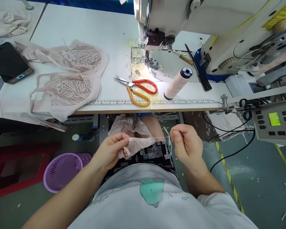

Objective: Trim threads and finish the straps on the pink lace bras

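Observation:
Over the lap, my left hand (113,149) pinches the edge of a pale pink lace bra (139,143), part of which hangs down on the thighs. A thin thread (160,137) runs taut from the bra's edge to my right hand (187,141), whose fingertips are closed on its end. Beyond the hands on the table lie scissors (135,90) with one red and one orange handle, blades partly apart. A second lace bra (73,79) rests at the left of the table, its straps hanging over the front edge.
A sewing machine (176,19) stands at the back, with a pink thread cone (178,83) and black tweezers (199,68) near it. A phone (9,62) lies at left. Below are a purple basket (62,171) and a control panel (275,122) at right.

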`<state>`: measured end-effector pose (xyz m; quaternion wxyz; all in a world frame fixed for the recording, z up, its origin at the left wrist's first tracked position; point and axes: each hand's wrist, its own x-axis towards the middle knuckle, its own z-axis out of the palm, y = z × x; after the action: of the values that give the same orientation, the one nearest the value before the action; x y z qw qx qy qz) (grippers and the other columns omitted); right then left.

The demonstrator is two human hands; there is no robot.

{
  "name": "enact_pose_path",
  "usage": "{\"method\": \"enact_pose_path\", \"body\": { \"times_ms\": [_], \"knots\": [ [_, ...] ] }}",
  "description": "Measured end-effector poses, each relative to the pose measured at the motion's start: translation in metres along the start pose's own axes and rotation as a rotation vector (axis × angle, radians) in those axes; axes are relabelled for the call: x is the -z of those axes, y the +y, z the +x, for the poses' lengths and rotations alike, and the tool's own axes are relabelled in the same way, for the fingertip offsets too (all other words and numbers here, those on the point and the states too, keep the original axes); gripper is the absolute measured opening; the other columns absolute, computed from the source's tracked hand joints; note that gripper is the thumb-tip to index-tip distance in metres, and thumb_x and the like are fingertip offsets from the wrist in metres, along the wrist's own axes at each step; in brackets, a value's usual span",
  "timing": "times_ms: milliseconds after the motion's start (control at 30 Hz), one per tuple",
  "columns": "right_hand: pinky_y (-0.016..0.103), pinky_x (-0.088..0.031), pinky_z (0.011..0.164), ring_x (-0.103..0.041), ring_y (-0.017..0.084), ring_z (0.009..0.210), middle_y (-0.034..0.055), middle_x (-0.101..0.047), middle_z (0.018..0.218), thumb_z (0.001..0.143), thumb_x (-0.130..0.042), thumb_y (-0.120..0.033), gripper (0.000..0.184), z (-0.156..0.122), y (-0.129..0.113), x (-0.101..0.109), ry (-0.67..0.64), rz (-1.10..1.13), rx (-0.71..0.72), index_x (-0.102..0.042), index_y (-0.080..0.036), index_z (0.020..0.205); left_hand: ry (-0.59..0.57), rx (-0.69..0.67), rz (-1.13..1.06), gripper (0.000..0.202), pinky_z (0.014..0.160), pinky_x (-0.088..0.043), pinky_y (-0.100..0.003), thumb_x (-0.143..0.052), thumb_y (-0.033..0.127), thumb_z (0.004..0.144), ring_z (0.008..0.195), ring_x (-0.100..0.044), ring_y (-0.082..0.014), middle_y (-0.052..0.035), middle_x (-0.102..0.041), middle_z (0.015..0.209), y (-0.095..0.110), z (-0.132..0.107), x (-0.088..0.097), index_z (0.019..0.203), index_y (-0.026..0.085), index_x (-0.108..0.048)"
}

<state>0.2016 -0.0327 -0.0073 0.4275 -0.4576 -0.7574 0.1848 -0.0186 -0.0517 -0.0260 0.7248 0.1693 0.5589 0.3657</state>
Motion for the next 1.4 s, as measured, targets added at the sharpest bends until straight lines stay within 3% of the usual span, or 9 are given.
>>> {"method": "enact_pose_path", "body": {
  "times_ms": [100,233,400,467,533,633,700,867,1400],
  "knots": [
    [0.023,-0.042,0.055,-0.054,0.012,0.06,0.0002,-0.056,0.072,0.086,-0.042,-0.014,0.011,-0.003,0.005,0.015,0.023,-0.178,0.023,-0.049,-0.022,0.091,0.002,-0.003,0.01,0.033,0.04,-0.04,-0.018,-0.077,0.034,0.051,0.039,-0.046,-0.0066,0.0039,-0.052,0.045,-0.001,0.0,0.0,0.063,0.015,-0.054],
    [0.023,-0.041,0.053,-0.054,0.012,0.058,0.0019,-0.057,0.074,0.088,-0.041,-0.02,0.01,-0.006,0.013,0.028,0.037,-0.362,-0.049,-0.051,-0.021,0.089,0.014,-0.014,0.024,0.031,0.041,-0.041,-0.018,-0.076,0.033,0.053,0.04,-0.047,-0.0067,0.0039,-0.053,0.046,0.0,0.0,-0.001,0.063,0.015,-0.053],
    [0.022,-0.038,0.047,-0.049,0.011,0.049,0.0004,-0.055,0.067,0.088,-0.04,-0.023,0.011,-0.005,0.018,0.033,0.006,-0.389,-0.157,-0.051,-0.021,0.087,0.007,-0.023,0.044,0.031,0.041,-0.04,-0.018,-0.076,0.034,0.053,0.04,-0.047,-0.007,0.0032,-0.054,0.046,0.001,0.0,-0.003,0.063,0.015,-0.054],
    [0.022,-0.039,0.049,-0.05,0.011,0.05,-0.0007,-0.055,0.066,0.087,-0.041,-0.021,0.009,-0.002,0.015,0.029,-0.024,-0.287,-0.201,-0.05,-0.02,0.089,0.006,-0.025,0.049,0.031,0.041,-0.041,-0.018,-0.076,0.034,0.053,0.04,-0.047,-0.0072,0.0029,-0.055,0.047,0.001,0.001,-0.005,0.063,0.015,-0.054],
    [0.021,-0.042,0.054,-0.054,0.01,0.056,-0.0011,-0.057,0.067,0.085,-0.042,-0.017,0.008,0.0,0.009,0.019,-0.138,-0.115,-0.202,-0.049,-0.02,0.088,0.005,-0.026,0.056,0.032,0.042,-0.041,-0.018,-0.077,0.035,0.053,0.041,-0.048,-0.0073,0.0028,-0.055,0.047,0.0,0.001,-0.007,0.063,0.015,-0.054],
    [0.022,-0.046,0.068,-0.058,0.011,0.075,0.0029,-0.061,0.082,0.084,-0.042,-0.013,0.013,0.001,0.001,-0.005,-0.383,0.159,-0.092,-0.053,-0.019,0.084,-0.002,-0.026,0.08,0.032,0.043,-0.041,-0.018,-0.076,0.035,0.053,0.041,-0.049,-0.0076,0.0026,-0.055,0.046,0.0,0.002,-0.01,0.065,0.014,-0.055],
    [0.023,-0.046,0.07,-0.057,0.013,0.08,0.0059,-0.059,0.087,0.085,-0.042,-0.014,0.015,-0.002,-0.003,-0.024,-0.456,0.225,-0.044,-0.056,-0.018,0.085,-0.013,-0.028,0.089,0.031,0.043,-0.042,-0.019,-0.076,0.035,0.054,0.041,-0.049,-0.0076,0.0024,-0.055,0.047,-0.001,0.001,-0.011,0.065,0.014,-0.055],
    [0.022,-0.04,0.057,-0.051,0.013,0.065,0.003,-0.053,0.071,0.086,-0.045,-0.02,0.018,-0.009,-0.003,-0.048,-0.519,0.091,-0.058,-0.063,-0.018,0.087,-0.018,-0.033,0.096,0.032,0.044,-0.043,-0.018,-0.077,0.035,0.054,0.043,-0.05,-0.0073,0.0011,-0.058,0.05,-0.001,0.0,-0.013,0.065,0.013,-0.056],
    [0.023,-0.028,0.052,-0.046,0.011,0.061,0.0001,-0.048,0.065,0.084,-0.047,-0.018,0.019,-0.005,0.0,-0.046,-0.564,0.004,-0.055,-0.066,-0.02,0.082,-0.004,-0.02,0.133,0.03,0.044,-0.043,-0.018,-0.076,0.035,0.054,0.043,-0.05,-0.008,0.0012,-0.057,0.049,0.001,0.003,-0.013,0.065,0.014,-0.058]
  ]
}}
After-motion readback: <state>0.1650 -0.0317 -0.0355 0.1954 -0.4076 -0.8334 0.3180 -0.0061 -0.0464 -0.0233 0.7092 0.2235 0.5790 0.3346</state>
